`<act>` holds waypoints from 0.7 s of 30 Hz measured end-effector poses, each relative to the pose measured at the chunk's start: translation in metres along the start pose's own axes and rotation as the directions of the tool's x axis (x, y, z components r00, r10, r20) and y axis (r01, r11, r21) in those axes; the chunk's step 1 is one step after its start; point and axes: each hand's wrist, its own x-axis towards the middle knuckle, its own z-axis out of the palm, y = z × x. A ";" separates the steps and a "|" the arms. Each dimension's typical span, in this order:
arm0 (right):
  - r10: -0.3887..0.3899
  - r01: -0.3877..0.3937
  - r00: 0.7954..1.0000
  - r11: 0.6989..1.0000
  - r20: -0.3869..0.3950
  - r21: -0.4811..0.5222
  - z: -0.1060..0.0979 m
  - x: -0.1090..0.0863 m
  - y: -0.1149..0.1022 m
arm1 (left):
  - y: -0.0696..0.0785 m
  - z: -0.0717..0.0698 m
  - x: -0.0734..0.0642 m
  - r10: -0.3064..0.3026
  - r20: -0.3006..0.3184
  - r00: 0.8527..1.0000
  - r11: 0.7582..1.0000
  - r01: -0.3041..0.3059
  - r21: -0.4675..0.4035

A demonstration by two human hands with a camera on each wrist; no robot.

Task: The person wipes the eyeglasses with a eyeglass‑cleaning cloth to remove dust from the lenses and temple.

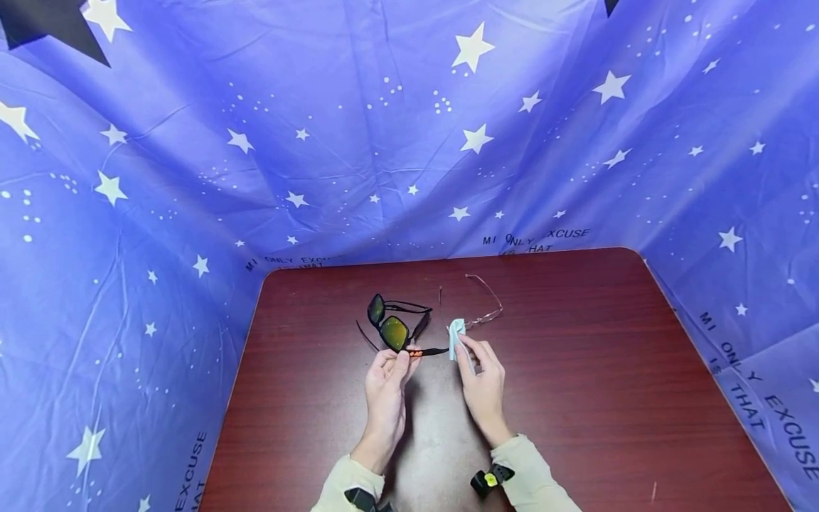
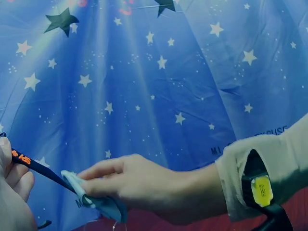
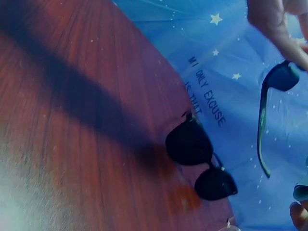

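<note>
My left hand (image 1: 387, 395) grips a pair of black sunglasses near the hinge of one arm; the hand hides most of its front. That black arm, with orange lettering (image 1: 416, 353), points right towards my right hand (image 1: 484, 391). My right thumb and fingers pinch a pale blue cloth (image 1: 457, 338) folded over the arm's end, also plain in the left wrist view. In the right wrist view, a dark lens (image 3: 284, 78) and the other arm of the held sunglasses hang below my left hand.
Just beyond my left hand, a second pair of black sunglasses (image 1: 394, 333) with yellow-green mirrored lenses rests on the reddish-brown table (image 1: 576, 370). Thin clear-framed glasses (image 1: 493, 313) lie behind the cloth. A blue star-printed curtain (image 1: 384, 142) surrounds the table's back and sides.
</note>
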 end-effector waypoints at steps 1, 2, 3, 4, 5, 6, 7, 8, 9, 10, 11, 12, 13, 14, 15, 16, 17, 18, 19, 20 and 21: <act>-0.002 0.002 1.000 1.000 0.007 0.001 0.000 0.000 -0.001 | -0.001 0.000 0.000 -0.003 0.000 1.000 1.000 0.003 0.001; -0.010 0.010 1.000 1.000 0.018 0.001 0.000 0.001 -0.003 | -0.001 -0.001 0.000 -0.008 -0.003 1.000 1.000 0.008 0.001; -0.019 0.019 0.999 1.000 0.031 0.010 0.001 0.000 -0.006 | -0.002 -0.001 0.000 -0.012 -0.007 1.000 1.000 0.012 0.000; -0.032 0.031 0.998 0.999 0.047 0.015 0.001 0.000 -0.010 | -0.003 -0.001 0.000 -0.016 -0.014 1.000 1.000 0.016 -0.001; -0.046 0.044 0.997 0.999 0.063 0.028 0.002 -0.001 -0.014 | -0.004 0.000 0.001 -0.020 -0.020 1.000 1.000 0.020 -0.001; -0.062 0.059 0.995 0.998 0.080 0.038 0.003 -0.001 -0.019 | -0.004 0.000 0.001 -0.026 -0.025 0.999 1.000 0.026 -0.004; -0.080 0.075 0.992 0.996 0.095 0.056 0.005 -0.002 -0.023 | -0.005 0.000 0.001 -0.031 -0.032 0.999 1.000 0.031 -0.003; -0.101 0.094 0.989 0.993 0.108 0.070 0.006 -0.003 -0.027 | -0.006 0.001 0.001 -0.039 -0.039 0.999 0.999 0.039 0.001; -0.116 0.106 0.986 0.991 0.120 0.086 0.007 -0.003 -0.031 | -0.006 0.001 0.001 -0.047 -0.045 0.998 0.999 0.047 0.003; -0.131 0.120 0.983 0.988 0.127 0.097 0.009 -0.004 -0.033 | -0.006 0.001 0.001 -0.054 -0.053 0.997 0.998 0.055 0.004; -0.144 0.130 0.981 0.986 0.131 0.105 0.010 -0.004 -0.035 | -0.006 0.001 0.001 -0.062 -0.059 0.996 0.998 0.062 0.007; -0.152 0.139 0.979 0.984 0.135 0.108 0.011 -0.005 -0.035 | -0.006 0.001 0.001 -0.070 -0.063 0.996 0.997 0.071 0.010; -0.160 0.146 0.978 0.984 0.135 0.107 0.011 -0.005 -0.034 | -0.006 0.000 0.001 -0.077 -0.067 0.995 0.997 0.078 0.012; -0.157 0.144 0.978 0.984 0.137 0.100 0.011 -0.005 -0.032 | -0.005 0.000 0.001 -0.081 -0.067 0.994 0.997 0.082 0.011; -0.149 0.138 0.979 0.986 0.137 0.088 0.009 -0.004 -0.030 | -0.004 -0.001 0.001 -0.081 -0.063 0.995 0.997 0.082 0.007; -0.141 0.131 0.981 0.988 0.136 0.078 0.008 -0.003 -0.026 | -0.003 -0.001 0.002 -0.076 -0.055 0.996 0.997 0.077 0.007; -0.127 0.119 0.982 0.991 0.137 0.062 0.006 -0.002 -0.022 | -0.002 -0.002 0.003 -0.070 -0.047 0.996 0.997 0.071 0.006; -0.114 0.109 0.984 0.993 0.136 0.047 0.003 -0.001 -0.018 | 0.000 -0.003 0.003 -0.064 -0.037 0.997 0.998 0.064 0.005; -0.098 0.095 0.986 0.995 0.135 0.031 0.001 0.001 -0.013 | 0.001 -0.003 0.004 -0.054 -0.028 0.998 0.999 0.054 0.003; -0.083 0.081 0.988 0.997 0.133 0.017 -0.001 0.003 -0.009 | 0.002 -0.004 0.005 -0.046 -0.018 0.999 0.999 0.046 0.004; -0.068 0.067 0.989 0.998 0.130 0.006 -0.003 0.004 -0.005 | 0.002 -0.005 0.005 -0.039 -0.011 0.999 0.999 0.040 0.009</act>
